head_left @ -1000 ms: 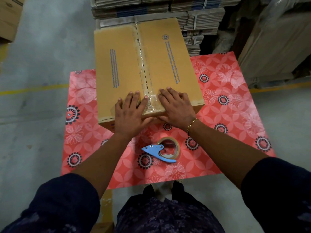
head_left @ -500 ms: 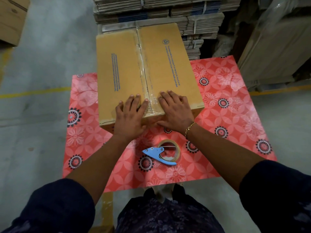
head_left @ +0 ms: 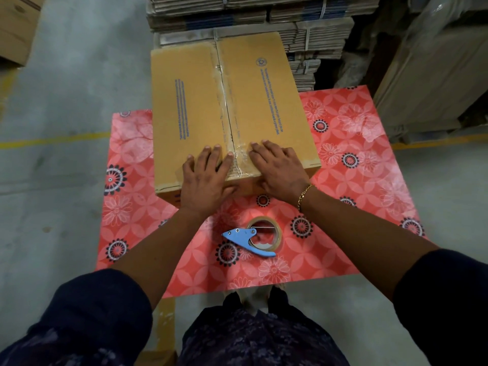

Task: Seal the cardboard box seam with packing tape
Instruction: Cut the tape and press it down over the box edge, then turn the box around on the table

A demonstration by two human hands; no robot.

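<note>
Already a strip of clear packing tape (head_left: 229, 112) lies along the centre seam of the brown cardboard box (head_left: 232, 112), running from the far edge to the near edge and, as far as the view shows, folding over the near face. The box stands on the red floral-patterned table (head_left: 356, 165), toward its far left corner and overhanging the far edge. Both hands press flat on the box's near end — the left hand (head_left: 204, 180) just left of the seam, the right hand (head_left: 280, 167) just right of it, fingers spread and gripping nothing. The blue-handled tape dispenser with its roll (head_left: 260, 237) lies apart from them near the table's near edge. The sealing looks nearly done — only smoothing the tape end seems left, though wrinkles near the fingers suggest a firmer rub.
</note>
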